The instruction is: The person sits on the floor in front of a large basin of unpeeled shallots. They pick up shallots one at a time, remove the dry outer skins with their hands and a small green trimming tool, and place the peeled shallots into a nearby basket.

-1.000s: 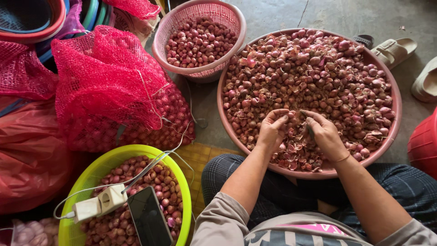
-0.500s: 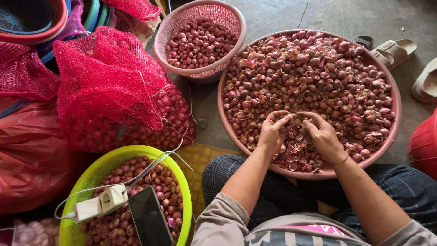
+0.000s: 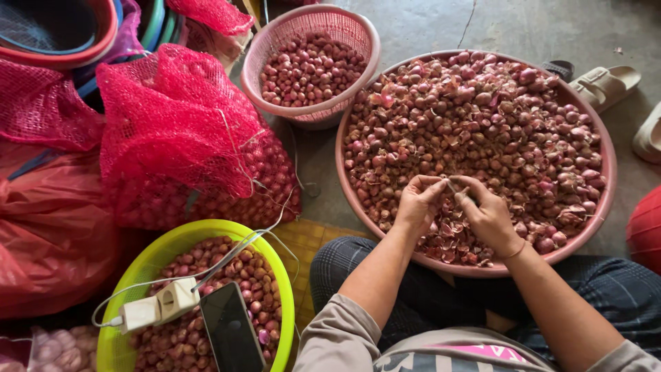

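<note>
Both hands, left hand (image 3: 418, 204) and right hand (image 3: 487, 215), are pinching one small reddish shallot (image 3: 451, 186) between closed fingers over the wide pink plastic basin (image 3: 609, 172) of shallots. Loose skins could be hiding peeled ones, or it may slip. Bare grey concrete floor (image 3: 427, 24) is lying underneath.

A single head-worn camera looks steeply down, close above the person's lap, hands and surrounding floor.
</note>
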Demonstrator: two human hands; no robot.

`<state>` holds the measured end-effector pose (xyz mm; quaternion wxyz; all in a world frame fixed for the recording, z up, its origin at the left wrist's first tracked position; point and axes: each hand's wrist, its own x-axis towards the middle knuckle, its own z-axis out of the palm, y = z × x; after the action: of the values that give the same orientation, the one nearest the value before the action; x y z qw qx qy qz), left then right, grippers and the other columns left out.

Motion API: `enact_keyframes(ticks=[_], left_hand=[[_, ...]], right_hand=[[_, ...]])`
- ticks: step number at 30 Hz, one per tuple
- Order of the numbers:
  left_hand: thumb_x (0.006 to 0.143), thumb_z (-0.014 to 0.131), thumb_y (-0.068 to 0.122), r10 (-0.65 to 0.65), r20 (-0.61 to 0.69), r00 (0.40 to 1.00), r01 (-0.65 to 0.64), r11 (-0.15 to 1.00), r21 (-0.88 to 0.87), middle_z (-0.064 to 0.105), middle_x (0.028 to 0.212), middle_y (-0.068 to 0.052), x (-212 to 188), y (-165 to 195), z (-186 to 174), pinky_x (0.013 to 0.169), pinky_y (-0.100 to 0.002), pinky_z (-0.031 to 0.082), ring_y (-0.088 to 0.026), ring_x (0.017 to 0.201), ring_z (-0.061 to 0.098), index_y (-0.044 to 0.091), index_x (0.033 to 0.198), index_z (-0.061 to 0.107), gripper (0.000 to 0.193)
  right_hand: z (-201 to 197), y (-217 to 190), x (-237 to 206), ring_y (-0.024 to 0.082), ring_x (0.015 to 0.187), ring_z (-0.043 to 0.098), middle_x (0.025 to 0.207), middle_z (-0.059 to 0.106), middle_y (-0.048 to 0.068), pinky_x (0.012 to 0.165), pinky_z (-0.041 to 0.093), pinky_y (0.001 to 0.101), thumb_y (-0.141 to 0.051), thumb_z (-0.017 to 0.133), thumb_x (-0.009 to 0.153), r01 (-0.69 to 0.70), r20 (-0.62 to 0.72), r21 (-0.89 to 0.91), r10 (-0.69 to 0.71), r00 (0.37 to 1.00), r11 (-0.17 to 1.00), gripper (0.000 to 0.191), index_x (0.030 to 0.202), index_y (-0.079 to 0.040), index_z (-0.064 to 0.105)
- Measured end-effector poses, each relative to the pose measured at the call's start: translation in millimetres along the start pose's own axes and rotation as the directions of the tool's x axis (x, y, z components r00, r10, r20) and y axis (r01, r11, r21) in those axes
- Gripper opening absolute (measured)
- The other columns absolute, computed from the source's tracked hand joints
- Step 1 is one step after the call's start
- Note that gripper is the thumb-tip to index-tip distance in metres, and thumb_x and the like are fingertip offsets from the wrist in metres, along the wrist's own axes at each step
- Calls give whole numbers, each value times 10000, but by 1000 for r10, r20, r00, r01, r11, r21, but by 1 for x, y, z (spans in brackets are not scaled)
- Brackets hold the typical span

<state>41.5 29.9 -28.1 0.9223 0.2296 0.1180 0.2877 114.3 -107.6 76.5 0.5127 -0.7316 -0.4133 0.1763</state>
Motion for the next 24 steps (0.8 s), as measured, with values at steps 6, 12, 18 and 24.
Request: enact_keyframes(ticks=[6, 12, 18, 24], left_hand=[[969, 707, -17, -28, -11, 1000, 28, 1000, -14, 716, 1050, -119, 3, -1, 4, 847, -313, 624, -192, 944, 727, 13, 1082, 636, 137], [951, 735, 41, -42, -13, 999, 43, 991, 125, 722, 953, -95, -3, 0, 4, 749, -300, 597, -163, 848, 708, 31, 1051, 630, 146], [987, 741, 23, 7, 62, 998, -31, 917, 397, 732, 998, -63, -11, -5, 3, 783, -247, 556, -122, 892, 681, 8, 1101, 649, 148], [1054, 415, 463, 52, -367, 929, -61, 998, -15, 626, 1260, -148, 50, 110, 65, 994, -404, 495, -264, 1124, 608, 145, 1205, 574, 386]], right_hand=[[6, -2, 3, 139, 673, 654, 834, 702, 62, 622, 515, 312, -160, 641, 950, -79, -99, -188, 61, 993, 979, 350, 1298, -158, 674], [8, 20, 5, 72, 697, 512, 829, 604, -4, 565, 415, 256, -141, 625, 988, -54, -39, 97, 58, 998, 994, 287, 1269, -96, 664], [2, 36, 8, 74, 640, 415, 806, 522, -11, 510, 318, 235, -168, 580, 1057, -344, 79, 385, 341, 937, 857, 241, 1260, -65, 661], [-17, 43, 12, 77, 689, 500, 862, 593, 3, 565, 392, 245, -182, 530, 1054, -346, 14, 328, 362, 932, 879, 321, 1325, -58, 648]])
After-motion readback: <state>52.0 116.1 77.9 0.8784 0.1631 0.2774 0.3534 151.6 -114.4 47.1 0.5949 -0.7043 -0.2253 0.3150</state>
